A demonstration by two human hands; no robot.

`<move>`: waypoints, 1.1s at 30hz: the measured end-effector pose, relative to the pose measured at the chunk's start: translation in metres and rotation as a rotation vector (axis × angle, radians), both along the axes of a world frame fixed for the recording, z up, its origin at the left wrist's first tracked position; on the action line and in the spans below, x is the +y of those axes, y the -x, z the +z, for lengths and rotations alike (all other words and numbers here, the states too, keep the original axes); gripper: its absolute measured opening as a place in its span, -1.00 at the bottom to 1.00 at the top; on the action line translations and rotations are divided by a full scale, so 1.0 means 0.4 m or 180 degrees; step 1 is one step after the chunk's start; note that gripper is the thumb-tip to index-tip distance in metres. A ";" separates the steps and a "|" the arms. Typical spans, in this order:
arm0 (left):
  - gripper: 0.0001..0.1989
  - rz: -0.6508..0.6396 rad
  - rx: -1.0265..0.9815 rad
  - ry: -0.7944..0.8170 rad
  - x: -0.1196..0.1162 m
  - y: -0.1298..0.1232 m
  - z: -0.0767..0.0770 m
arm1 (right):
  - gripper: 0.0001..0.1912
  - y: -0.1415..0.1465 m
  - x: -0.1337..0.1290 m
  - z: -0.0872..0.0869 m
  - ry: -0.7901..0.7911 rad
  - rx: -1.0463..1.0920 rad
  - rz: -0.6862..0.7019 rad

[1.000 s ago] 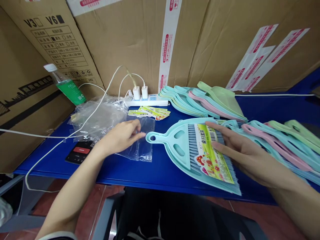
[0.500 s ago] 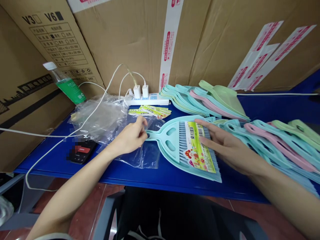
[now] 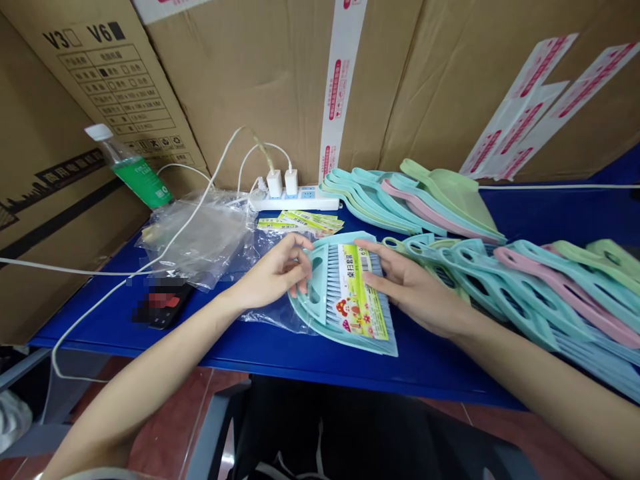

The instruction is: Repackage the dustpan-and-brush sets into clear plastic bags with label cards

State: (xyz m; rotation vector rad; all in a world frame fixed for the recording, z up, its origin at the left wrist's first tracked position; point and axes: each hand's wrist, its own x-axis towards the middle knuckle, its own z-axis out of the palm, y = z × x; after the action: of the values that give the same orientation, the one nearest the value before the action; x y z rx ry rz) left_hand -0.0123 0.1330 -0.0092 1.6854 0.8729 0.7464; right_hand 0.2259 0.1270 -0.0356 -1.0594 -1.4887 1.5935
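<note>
Right hand (image 3: 417,297), fingers apart, touches 1 label (image 3: 361,293) on 1 brush (image 3: 336,280), atop 1 dustpan (image 3: 327,333). Left hand (image 3: 273,275), curled, hides the handle; I cannot tell either's grip.

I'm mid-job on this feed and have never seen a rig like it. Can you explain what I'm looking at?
There is no machine here: these are a person's two bare hands, filmed by one head-worn camera facing forward and down. The right hand holds a light-blue brush-and-dustpan set by its bristle end, a printed label on top. The left hand is at the other end, near a clear bag, hiding the handle; whether it grips, I can't tell. The blue table also bears loose labels, plastic bags, a phone, a bottle, a power strip, stacked dustpans and, on the right, brushes.
</note>
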 end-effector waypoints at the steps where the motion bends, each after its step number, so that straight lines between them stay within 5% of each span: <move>1: -0.75 -0.0050 0.0043 -0.0039 -0.001 -0.002 0.000 | -0.15 0.000 -0.003 -0.002 0.0046 0.0037 -0.0021; 4: -0.79 0.0136 0.0652 -0.0603 -0.009 0.005 0.024 | -0.19 -0.003 -0.012 0.001 0.0154 0.0094 -0.0070; 8: -0.77 0.1224 0.2727 -0.1641 -0.018 0.036 0.084 | -0.21 -0.005 -0.018 0.014 0.0248 0.0067 -0.0208; 11: -0.71 0.1742 0.4311 -0.1492 -0.020 0.059 0.110 | -0.24 -0.005 -0.018 0.019 0.0245 0.0006 -0.0247; 13: -0.69 0.1633 0.4876 -0.1252 -0.018 0.066 0.113 | -0.25 -0.004 -0.018 0.022 0.0260 0.0027 -0.0274; 18: -0.71 0.0960 0.4639 -0.1043 -0.012 0.061 0.105 | -0.16 0.001 -0.022 0.030 0.0299 0.0122 -0.0405; 26: -0.79 0.0852 0.3663 -0.0239 -0.001 0.065 0.108 | -0.21 -0.001 -0.019 0.022 0.0205 0.0043 -0.0317; 33: -0.81 0.1014 0.4039 -0.0880 0.013 0.067 0.097 | -0.32 0.001 -0.022 0.015 0.0195 0.0040 -0.0239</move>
State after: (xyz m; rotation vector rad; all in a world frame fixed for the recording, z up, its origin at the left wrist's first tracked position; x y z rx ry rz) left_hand -0.0391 0.1383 0.0296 2.2675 1.9921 -0.1375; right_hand 0.2255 0.1181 -0.0297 -1.1245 -1.3835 1.5990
